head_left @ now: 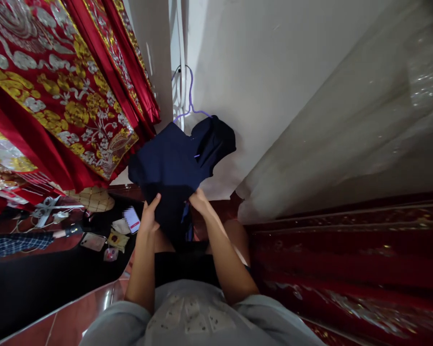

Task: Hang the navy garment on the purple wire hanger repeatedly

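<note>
A dark navy garment (169, 158) with short sleeves hangs from a purple hanger (191, 91) in front of me. The hanger's hook is caught on a white metal bar (182, 48). My left hand (149, 215) grips the garment's left side, thumb on the front of the cloth and fingers behind it. At the garment's right side, my right hand (199, 201) is closed on the fabric, its fingertips partly hidden. The lower part of the garment hangs between my forearms, above my lap.
Red embroidered cloths (75, 96) hang at the left. A lit phone (132, 220), a second phone (93, 241) and small packets (117, 240) lie on a black surface, near a person's plaid sleeve (18, 244). White sheer fabric (310, 158) drapes at the right above red fabric (346, 254).
</note>
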